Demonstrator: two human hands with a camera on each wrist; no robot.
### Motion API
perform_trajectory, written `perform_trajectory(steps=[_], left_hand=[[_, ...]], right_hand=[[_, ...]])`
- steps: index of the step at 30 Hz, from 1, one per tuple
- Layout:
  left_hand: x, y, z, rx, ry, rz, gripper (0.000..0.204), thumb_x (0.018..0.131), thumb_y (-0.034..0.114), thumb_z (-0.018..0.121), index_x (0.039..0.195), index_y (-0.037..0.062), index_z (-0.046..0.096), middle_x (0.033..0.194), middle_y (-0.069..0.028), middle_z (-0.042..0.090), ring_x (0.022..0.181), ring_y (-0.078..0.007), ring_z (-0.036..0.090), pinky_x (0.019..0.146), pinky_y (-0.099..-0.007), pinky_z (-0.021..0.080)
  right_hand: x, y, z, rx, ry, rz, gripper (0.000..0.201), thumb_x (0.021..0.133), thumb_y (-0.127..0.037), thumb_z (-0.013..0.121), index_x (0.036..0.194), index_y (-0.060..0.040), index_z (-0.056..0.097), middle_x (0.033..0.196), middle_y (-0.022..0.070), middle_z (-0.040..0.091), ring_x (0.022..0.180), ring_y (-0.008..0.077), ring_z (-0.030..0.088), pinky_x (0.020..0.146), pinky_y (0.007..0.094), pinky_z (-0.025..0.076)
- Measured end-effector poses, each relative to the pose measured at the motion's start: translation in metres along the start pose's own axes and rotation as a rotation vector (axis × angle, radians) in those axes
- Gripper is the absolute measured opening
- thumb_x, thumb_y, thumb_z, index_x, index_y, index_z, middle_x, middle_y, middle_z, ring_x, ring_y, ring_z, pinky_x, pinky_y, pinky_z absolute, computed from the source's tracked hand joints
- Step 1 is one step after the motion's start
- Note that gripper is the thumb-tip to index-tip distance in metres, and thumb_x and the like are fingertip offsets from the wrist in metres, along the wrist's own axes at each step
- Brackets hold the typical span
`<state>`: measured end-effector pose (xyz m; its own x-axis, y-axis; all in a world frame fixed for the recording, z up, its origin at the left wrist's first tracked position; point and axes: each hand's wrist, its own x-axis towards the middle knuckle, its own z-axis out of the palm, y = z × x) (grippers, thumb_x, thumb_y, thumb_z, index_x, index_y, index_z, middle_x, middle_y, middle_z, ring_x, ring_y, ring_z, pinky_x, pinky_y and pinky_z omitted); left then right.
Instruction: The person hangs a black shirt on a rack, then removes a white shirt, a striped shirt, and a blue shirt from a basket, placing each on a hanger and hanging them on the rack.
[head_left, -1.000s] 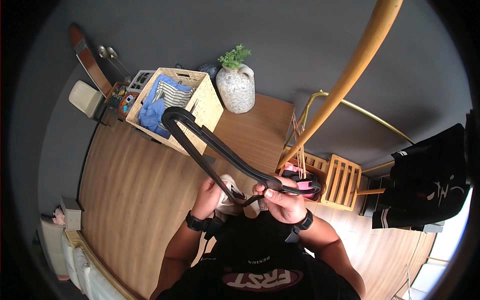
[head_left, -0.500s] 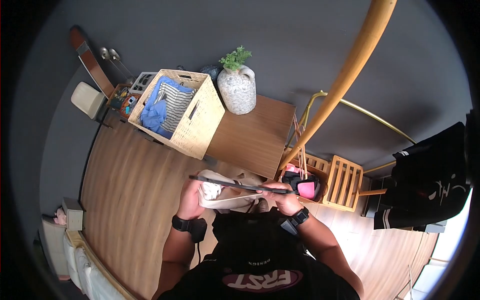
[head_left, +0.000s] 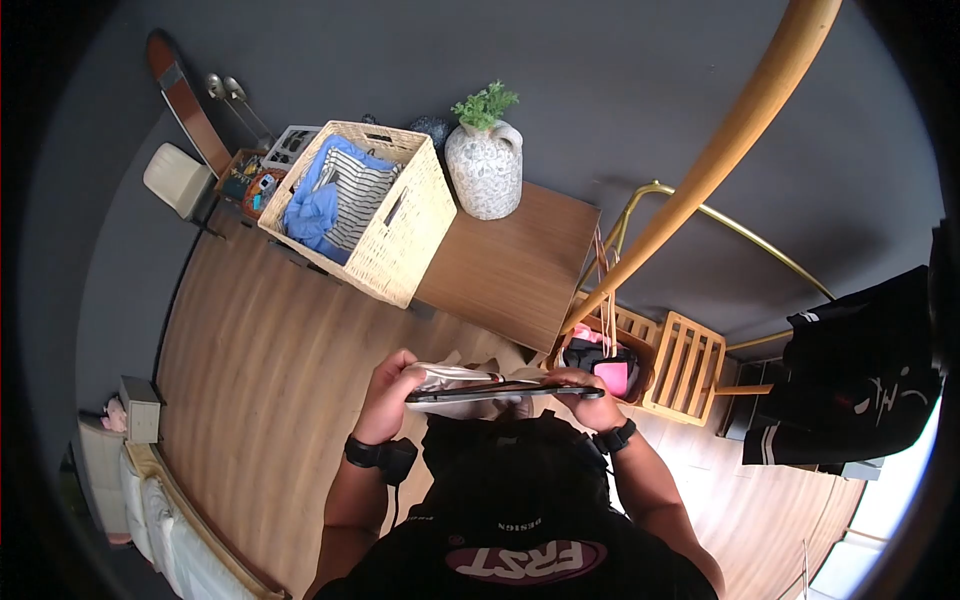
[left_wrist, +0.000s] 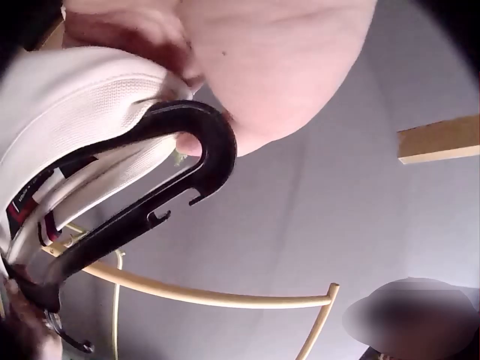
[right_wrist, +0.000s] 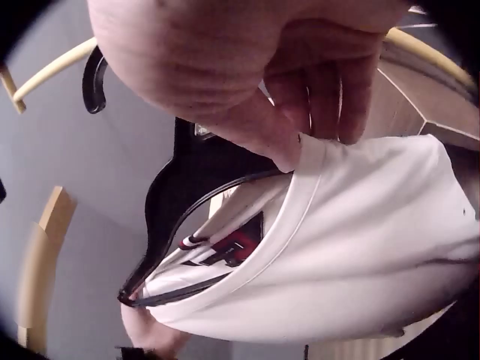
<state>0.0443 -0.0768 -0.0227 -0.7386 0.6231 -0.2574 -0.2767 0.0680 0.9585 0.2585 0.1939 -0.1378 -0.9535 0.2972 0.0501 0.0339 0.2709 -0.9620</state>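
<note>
A white shirt [head_left: 455, 373] hangs bunched between my hands, with a black clothes hanger [head_left: 500, 393] lying across it. In the head view my left hand [head_left: 385, 398] holds the shirt at the hanger's left end. The left wrist view has that rounded end [left_wrist: 214, 139] overlapping the shirt fabric, near the thumb. My right hand [head_left: 588, 403] pinches the edge of the shirt's neckline between thumb and fingers, as the right wrist view shows. Beside this hand the hanger's hook [right_wrist: 94, 82] sticks out, and its bar runs into the neck opening. A dark red label shows inside.
A wicker basket [head_left: 420, 235] with blue and striped cloth stands beside a white jug [head_left: 484, 170] on a wooden cabinet [head_left: 520, 260]. A wooden rail [head_left: 720, 150] crosses above the right side. A black garment [head_left: 860, 370] hangs at the right, past a slatted wooden stool [head_left: 685, 360].
The hanger has come down from a raised, slanting position to nearly level between the hands. The left hand has shifted left, and the shirt, spread open half a second ago, now looks flatter from above.
</note>
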Motion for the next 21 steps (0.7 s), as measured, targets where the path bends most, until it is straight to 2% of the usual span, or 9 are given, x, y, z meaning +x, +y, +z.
perform_trajectory(steps=[4, 7, 10, 12, 15, 16, 19, 20, 21], left_hand=[[-0.001, -0.012, -0.006, 0.335, 0.009, 0.037, 0.015, 0.091, 0.008, 0.071, 0.084, 0.0045, 0.057, 0.075, 0.0048, 0.055, 0.069, -0.0044, 0.049, 0.061, -0.0243, 0.041], [-0.002, -0.024, -0.007, 0.450, 0.023, 0.006, 0.018, 0.092, 0.011, 0.072, 0.083, 0.0032, 0.058, 0.074, 0.0031, 0.056, 0.068, -0.0045, 0.049, 0.059, -0.0252, 0.042], [-0.004, -0.026, -0.011, 0.573, -0.014, 0.015, 0.019, 0.091, 0.013, 0.073, 0.083, 0.0024, 0.060, 0.072, 0.0018, 0.058, 0.067, -0.0049, 0.050, 0.058, -0.0255, 0.043], [-0.004, -0.024, -0.012, 0.542, -0.004, -0.008, 0.018, 0.091, 0.013, 0.073, 0.083, 0.0019, 0.060, 0.071, 0.0022, 0.058, 0.065, -0.0052, 0.050, 0.058, -0.0253, 0.043], [-0.002, -0.026, -0.016, 0.474, 0.046, -0.027, 0.017, 0.092, 0.012, 0.073, 0.084, 0.0021, 0.061, 0.071, 0.0030, 0.059, 0.064, -0.0050, 0.051, 0.059, -0.0249, 0.044], [-0.002, -0.027, -0.017, 0.447, 0.068, -0.032, 0.017, 0.092, 0.012, 0.072, 0.084, 0.0022, 0.062, 0.072, 0.0033, 0.059, 0.064, -0.0048, 0.051, 0.059, -0.0248, 0.044], [-0.003, -0.024, -0.010, 0.296, 0.119, -0.008, 0.016, 0.094, 0.012, 0.071, 0.084, 0.0032, 0.062, 0.073, 0.0041, 0.059, 0.067, -0.0037, 0.052, 0.059, -0.0237, 0.042], [-0.002, -0.023, -0.009, 0.301, 0.122, 0.000, 0.016, 0.094, 0.012, 0.070, 0.084, 0.0035, 0.062, 0.073, 0.0043, 0.058, 0.068, -0.0035, 0.052, 0.060, -0.0233, 0.042], [-0.002, -0.022, -0.008, 0.306, 0.123, 0.008, 0.016, 0.095, 0.012, 0.070, 0.084, 0.0038, 0.062, 0.073, 0.0046, 0.058, 0.068, -0.0032, 0.052, 0.060, -0.0228, 0.042]], right_hand=[[-0.005, -0.002, -0.014, -0.081, 0.049, 0.025, 0.022, 0.088, 0.003, 0.066, 0.109, -0.0002, 0.073, 0.110, 0.0184, 0.073, 0.102, 0.0328, 0.071, 0.090, 0.0373, 0.055], [-0.009, -0.014, -0.025, -0.135, 0.046, 0.016, 0.022, 0.089, 0.001, 0.067, 0.109, -0.0005, 0.073, 0.109, 0.0183, 0.073, 0.102, 0.0341, 0.071, 0.090, 0.0371, 0.056], [-0.013, -0.020, -0.030, -0.187, -0.030, 0.125, 0.024, 0.087, 0.002, 0.065, 0.110, -0.0018, 0.073, 0.108, 0.0176, 0.073, 0.101, 0.0350, 0.070, 0.089, 0.0370, 0.055], [-0.014, -0.026, -0.035, -0.169, -0.142, 0.158, 0.026, 0.085, 0.002, 0.065, 0.111, -0.0009, 0.071, 0.104, 0.0161, 0.071, 0.099, 0.0344, 0.069, 0.088, 0.0372, 0.054], [-0.015, -0.026, -0.030, -0.026, -0.210, -0.014, 0.031, 0.083, 0.001, 0.069, 0.113, 0.0005, 0.068, 0.104, 0.0149, 0.069, 0.101, 0.0314, 0.067, 0.089, 0.0368, 0.052], [-0.017, -0.028, -0.027, 0.018, -0.229, 0.034, 0.032, 0.087, -0.007, 0.075, 0.116, 0.0009, 0.065, 0.106, 0.0127, 0.068, 0.102, 0.0258, 0.066, 0.090, 0.0351, 0.051], [-0.017, -0.042, -0.019, 0.157, -0.240, 0.197, 0.035, 0.091, -0.018, 0.078, 0.118, 0.0003, 0.064, 0.105, 0.0104, 0.066, 0.100, 0.0215, 0.064, 0.090, 0.0336, 0.050], [-0.018, -0.035, -0.014, 0.246, -0.220, 0.163, 0.038, 0.096, -0.030, 0.075, 0.117, -0.0003, 0.065, 0.105, 0.0081, 0.066, 0.099, 0.0186, 0.062, 0.091, 0.0318, 0.049], [-0.016, -0.035, -0.012, 0.257, -0.215, 0.191, 0.037, 0.098, -0.031, 0.072, 0.117, -0.0003, 0.066, 0.105, 0.0083, 0.066, 0.100, 0.0186, 0.063, 0.091, 0.0320, 0.048]])
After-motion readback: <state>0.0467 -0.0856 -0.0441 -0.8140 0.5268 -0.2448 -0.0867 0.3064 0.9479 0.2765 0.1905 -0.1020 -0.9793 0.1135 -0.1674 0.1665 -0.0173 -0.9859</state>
